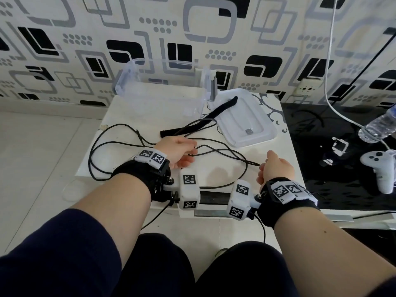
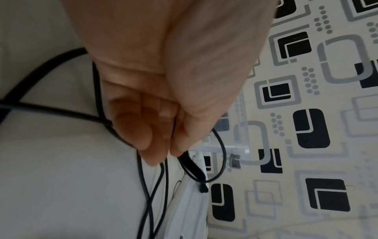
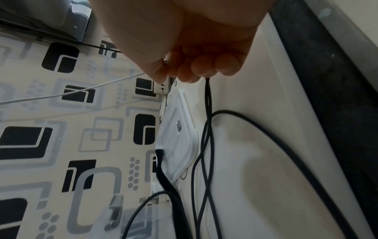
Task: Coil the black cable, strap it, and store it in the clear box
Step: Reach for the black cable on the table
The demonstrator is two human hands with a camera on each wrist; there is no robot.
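Observation:
The black cable (image 1: 120,124) sprawls in loose loops over the white table (image 1: 214,176). My left hand (image 1: 182,151) grips strands of it near the table's middle; the left wrist view shows the fingers (image 2: 143,129) curled round the cable (image 2: 51,111). My right hand (image 1: 276,168) pinches the cable near its end at the right, and the cable (image 3: 208,100) hangs from the curled fingers (image 3: 194,69). A black strap (image 1: 199,117) lies flat, reaching from the white lid (image 1: 246,121) towards my left hand. The clear box (image 1: 128,69) stands open at the back.
Right of the table is a glossy black surface (image 1: 332,157) with a water bottle (image 1: 377,127) and a white controller (image 1: 379,168). A white cord (image 1: 327,71) hangs along the patterned wall near a socket (image 1: 306,90). Pale floor tiles lie to the left.

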